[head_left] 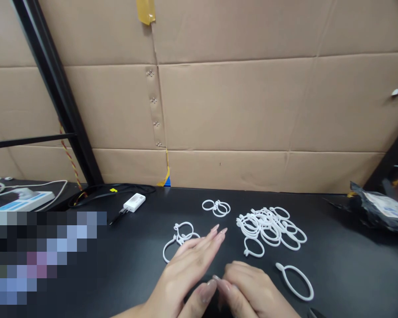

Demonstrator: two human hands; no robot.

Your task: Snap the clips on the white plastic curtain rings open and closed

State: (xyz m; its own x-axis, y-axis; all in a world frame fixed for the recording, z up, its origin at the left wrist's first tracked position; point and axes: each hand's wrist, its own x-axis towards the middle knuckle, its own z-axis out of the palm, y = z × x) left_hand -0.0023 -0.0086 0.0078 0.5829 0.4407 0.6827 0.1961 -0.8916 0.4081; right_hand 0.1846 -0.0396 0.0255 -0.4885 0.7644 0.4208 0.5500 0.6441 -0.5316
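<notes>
My left hand (189,269) is at the front middle, its fingers stretched out and pressed flat together, thumb apart below them. Close to its right, my right hand (252,287) is closed with curled fingers; whatever it may hold is hidden. The two thumbs nearly meet. Behind my left hand, partly covered by it, lie a few white plastic rings with small knobs (185,224). A larger heap of such rings (270,229) lies beyond my right hand. One single white ring (298,271) rests to the right of that hand. Farther back is a small group of rings (222,215).
A white adapter (134,202) with a black cable lies at the back left, near a power strip (26,203). Dark plastic packaging (381,212) sits at the right edge. A cardboard wall (235,106) bounds the black table (129,265). The lower left is pixelated.
</notes>
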